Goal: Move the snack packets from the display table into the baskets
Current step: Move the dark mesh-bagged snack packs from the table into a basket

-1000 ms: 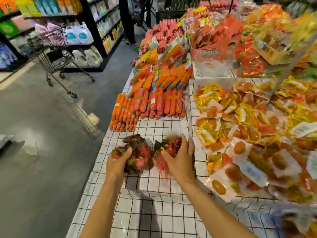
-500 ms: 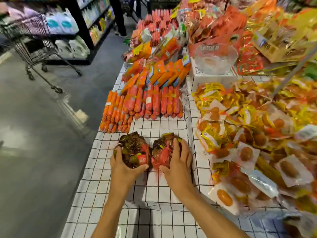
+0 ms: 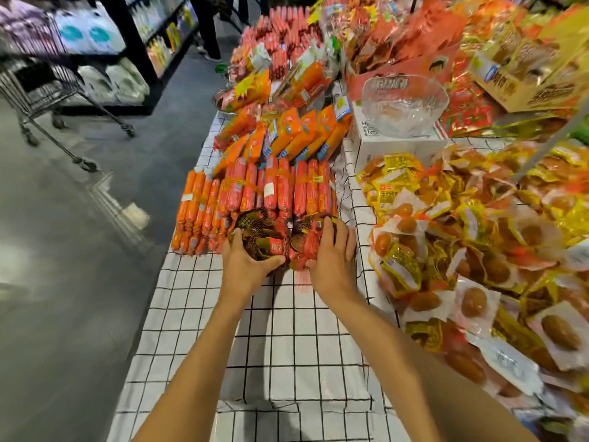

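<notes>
The left net bag (image 3: pixel 258 231) and right net bag (image 3: pixel 304 248) have been moved forward since half a second ago — from bare checked surface (image 3: pixel 287 333) to the near ends of the sausage rows (image 3: pixel 280 189). Each is gripped from the near side — the left hand (image 3: pixel 245 261) curled round one, the right hand (image 3: pixel 333 252) over the other.

The right hand (image 3: pixel 331 263) hides part of one net bag (image 3: pixel 301 250); the trolley (image 3: pixel 38 87) is blurred.
</notes>
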